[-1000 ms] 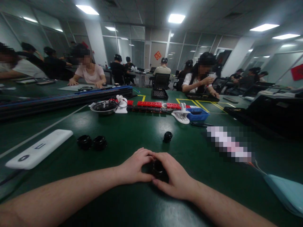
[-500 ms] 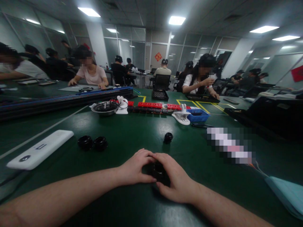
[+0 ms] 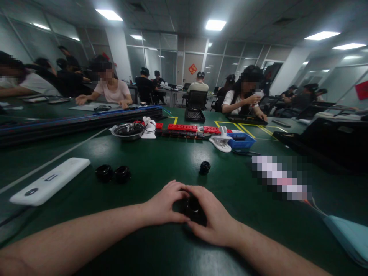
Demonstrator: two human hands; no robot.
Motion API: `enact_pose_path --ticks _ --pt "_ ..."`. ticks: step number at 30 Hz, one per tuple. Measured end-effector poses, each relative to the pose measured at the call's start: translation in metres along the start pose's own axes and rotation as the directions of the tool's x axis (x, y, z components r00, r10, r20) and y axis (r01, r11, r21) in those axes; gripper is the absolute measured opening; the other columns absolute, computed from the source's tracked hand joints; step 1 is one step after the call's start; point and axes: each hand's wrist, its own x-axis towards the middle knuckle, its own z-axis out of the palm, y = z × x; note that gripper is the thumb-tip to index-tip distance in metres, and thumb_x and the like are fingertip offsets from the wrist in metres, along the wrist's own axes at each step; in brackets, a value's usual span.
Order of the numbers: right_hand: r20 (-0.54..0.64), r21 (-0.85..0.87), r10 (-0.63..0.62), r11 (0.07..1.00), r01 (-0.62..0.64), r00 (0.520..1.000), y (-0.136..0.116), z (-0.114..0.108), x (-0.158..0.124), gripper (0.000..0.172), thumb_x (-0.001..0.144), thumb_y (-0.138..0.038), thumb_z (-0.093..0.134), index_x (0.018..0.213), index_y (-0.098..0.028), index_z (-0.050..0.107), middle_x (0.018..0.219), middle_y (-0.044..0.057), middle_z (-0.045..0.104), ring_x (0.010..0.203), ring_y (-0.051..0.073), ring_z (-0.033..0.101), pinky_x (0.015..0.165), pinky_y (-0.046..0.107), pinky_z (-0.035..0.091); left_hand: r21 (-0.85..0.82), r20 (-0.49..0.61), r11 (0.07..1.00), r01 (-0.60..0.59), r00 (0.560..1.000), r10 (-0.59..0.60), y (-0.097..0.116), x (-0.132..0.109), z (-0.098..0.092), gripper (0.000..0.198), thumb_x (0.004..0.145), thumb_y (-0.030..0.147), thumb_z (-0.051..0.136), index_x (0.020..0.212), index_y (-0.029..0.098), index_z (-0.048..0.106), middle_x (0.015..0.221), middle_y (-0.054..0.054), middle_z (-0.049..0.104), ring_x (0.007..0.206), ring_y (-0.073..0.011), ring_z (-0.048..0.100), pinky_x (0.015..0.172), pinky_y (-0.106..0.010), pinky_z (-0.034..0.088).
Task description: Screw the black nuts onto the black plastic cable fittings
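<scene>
A glossy black ring-shaped piece [image 3: 192, 206] rests low between my hands, partly hidden by the fingers. From the left, my left hand [image 3: 166, 205] curves around it, thumb at its near side. My right hand [image 3: 217, 220] wraps its other side, and the fingertips of both hands meet beyond it. Farther up the green table lies a smaller black ring-like piece [image 3: 205, 167]. Two more black rings, a left one [image 3: 104, 173] and a right one [image 3: 122, 174], sit side by side to the left.
A white power bank [image 3: 51, 182] with a cable lies left, a light-blue packet [image 3: 349, 237] at right. Across the table stand a metal bowl [image 3: 126, 132], white clips [image 3: 221, 142], red strips [image 3: 182, 127] and a blue bin [image 3: 241, 140]. Several people sit beyond.
Both hands and the black ring between them stay almost in place. The view shifts very slightly. Across the table, a seated person's hand at the left has moved a little outward.
</scene>
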Motion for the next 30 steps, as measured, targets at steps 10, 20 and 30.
enact_pose_path --ticks 10,20,30 --pt "-0.046 0.017 0.005 1.000 -0.005 0.999 0.0023 0.0007 -0.0031 0.056 0.070 -0.013 0.052 0.123 -0.019 0.034 0.112 0.010 0.051 0.100 0.022 0.050 0.086 0.038 0.043 0.005 -0.010 1.000 -0.014 1.000 0.014 0.0009 0.0004 -0.0008 0.044 0.067 0.037 0.069 0.106 0.021 0.055 0.110 -0.006 0.051 0.103 -0.0240 0.046 0.099 -0.046 0.025" --pt "-0.089 -0.011 0.076 0.997 -0.077 0.993 0.0055 0.0025 -0.0038 0.041 0.072 -0.020 0.058 0.109 -0.019 0.042 0.100 0.008 0.054 0.088 0.021 0.053 0.076 0.036 0.047 0.011 -0.003 1.000 0.002 1.000 -0.002 0.0013 0.0006 0.0001 0.040 0.067 0.032 0.069 0.103 0.020 0.057 0.109 -0.006 0.051 0.103 -0.0235 0.046 0.098 -0.042 0.028" --pt "0.005 0.006 0.057 0.998 -0.057 0.998 0.0009 0.0010 0.0004 0.058 0.067 -0.019 0.062 0.119 -0.018 0.036 0.111 0.010 0.050 0.099 0.024 0.049 0.085 0.040 0.042 -0.007 -0.016 1.000 -0.020 1.000 0.019 0.0029 0.0015 -0.0025 0.042 0.067 0.036 0.071 0.103 0.019 0.057 0.108 -0.006 0.051 0.101 -0.0233 0.046 0.093 -0.039 0.033"
